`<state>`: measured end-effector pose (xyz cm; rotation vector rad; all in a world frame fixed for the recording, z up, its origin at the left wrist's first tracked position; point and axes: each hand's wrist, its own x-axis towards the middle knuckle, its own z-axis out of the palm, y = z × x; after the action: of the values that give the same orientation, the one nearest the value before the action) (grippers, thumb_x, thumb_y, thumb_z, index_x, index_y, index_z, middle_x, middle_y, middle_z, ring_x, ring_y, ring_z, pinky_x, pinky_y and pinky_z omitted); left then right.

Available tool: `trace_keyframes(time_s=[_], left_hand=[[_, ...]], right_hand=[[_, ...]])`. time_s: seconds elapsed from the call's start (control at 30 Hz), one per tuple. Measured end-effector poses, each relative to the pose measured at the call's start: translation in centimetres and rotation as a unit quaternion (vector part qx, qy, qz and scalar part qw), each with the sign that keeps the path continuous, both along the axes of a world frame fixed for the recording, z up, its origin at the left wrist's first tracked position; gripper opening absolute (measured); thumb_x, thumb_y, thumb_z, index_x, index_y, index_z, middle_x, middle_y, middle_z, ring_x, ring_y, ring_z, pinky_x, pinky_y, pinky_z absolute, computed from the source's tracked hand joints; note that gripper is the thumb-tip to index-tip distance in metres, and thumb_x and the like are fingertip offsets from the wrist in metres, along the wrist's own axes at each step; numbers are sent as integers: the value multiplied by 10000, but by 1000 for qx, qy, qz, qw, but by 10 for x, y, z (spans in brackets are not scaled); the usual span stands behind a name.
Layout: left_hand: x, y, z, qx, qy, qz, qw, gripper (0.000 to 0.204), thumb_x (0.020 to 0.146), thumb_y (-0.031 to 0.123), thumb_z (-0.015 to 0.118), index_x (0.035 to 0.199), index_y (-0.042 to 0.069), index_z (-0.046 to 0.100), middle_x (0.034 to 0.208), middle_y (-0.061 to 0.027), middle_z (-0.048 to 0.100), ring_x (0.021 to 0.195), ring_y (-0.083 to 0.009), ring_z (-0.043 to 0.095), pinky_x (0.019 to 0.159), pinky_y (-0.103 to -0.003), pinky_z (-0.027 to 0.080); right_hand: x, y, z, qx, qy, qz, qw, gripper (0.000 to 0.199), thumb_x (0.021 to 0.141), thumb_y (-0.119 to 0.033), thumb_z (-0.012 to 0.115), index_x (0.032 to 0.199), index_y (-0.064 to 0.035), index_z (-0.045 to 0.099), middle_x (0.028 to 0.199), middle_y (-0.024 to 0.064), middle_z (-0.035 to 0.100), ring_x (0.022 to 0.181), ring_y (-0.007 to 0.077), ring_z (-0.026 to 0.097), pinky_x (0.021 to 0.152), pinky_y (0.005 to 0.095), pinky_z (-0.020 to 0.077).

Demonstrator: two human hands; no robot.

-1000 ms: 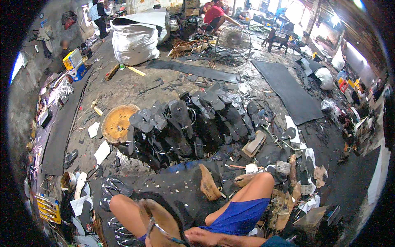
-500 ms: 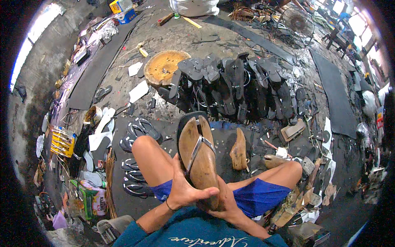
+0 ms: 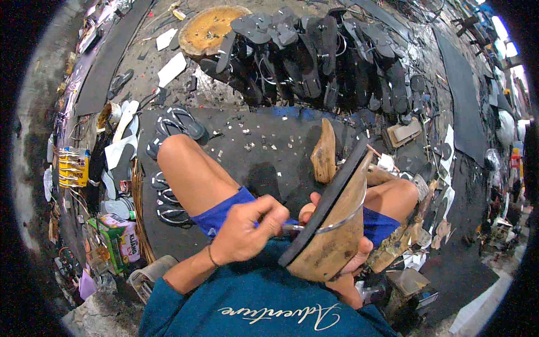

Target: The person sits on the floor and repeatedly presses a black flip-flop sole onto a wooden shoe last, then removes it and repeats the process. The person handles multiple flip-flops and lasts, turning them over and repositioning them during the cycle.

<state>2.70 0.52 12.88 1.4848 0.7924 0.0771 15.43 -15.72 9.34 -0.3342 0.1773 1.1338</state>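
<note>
Over the person's lap, the left hand (image 3: 244, 233) is closed around a small metal tool (image 3: 293, 227), fingers pinched together on it, its tip touching the edge of a sandal (image 3: 331, 224). The right hand (image 3: 351, 269) cups the sandal from below, fingers clamped around the heel end, thumb showing just beside the black sole edge. The sandal is tilted on its side, tan footbed facing right, black sole facing left, a pale strap curving across it.

Beyond the hands, a wooden shoe form (image 3: 324, 154) stands upright on the dark mat (image 3: 252, 140) between the knees. Small pale scraps lie scattered on the mat. Farther out, a long row of black sandals (image 3: 320, 56) stands on edge, packed together, just beside a round wooden block (image 3: 210, 28). To the person's left, flat sandals with pale straps (image 3: 179, 123) lie by the knee, with a yellow box (image 3: 73, 167) and a colourful carton (image 3: 120, 238) near the wall.
</note>
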Motion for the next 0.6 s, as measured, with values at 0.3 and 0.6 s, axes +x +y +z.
trace_keyframes(time_s=[0.3, 0.6], left_hand=[[-20, -57, -4, -150, -96, -15, 984, 304, 1078, 213, 434, 829, 40, 443, 713, -13, 351, 651, -94, 344, 580, -293, 333], [-44, -59, -9, -279, -76, 27, 957, 265, 1061, 257, 492, 867, 79, 517, 817, 49, 453, 779, -67, 414, 707, -247, 371]], right_hand=[[-1, -55, 15, -99, 103, 91, 986, 921, 755, -281, 620, 1515, 68, 235, 1454, 317, 421, 1235, 437, 562, 1064, 573, 459], [-1, -50, 26, -70, 38, 151, 985, 1028, 681, -237, 664, 1532, 63, 173, 1514, 313, 361, 1317, 420, 500, 1089, 555, 434]])
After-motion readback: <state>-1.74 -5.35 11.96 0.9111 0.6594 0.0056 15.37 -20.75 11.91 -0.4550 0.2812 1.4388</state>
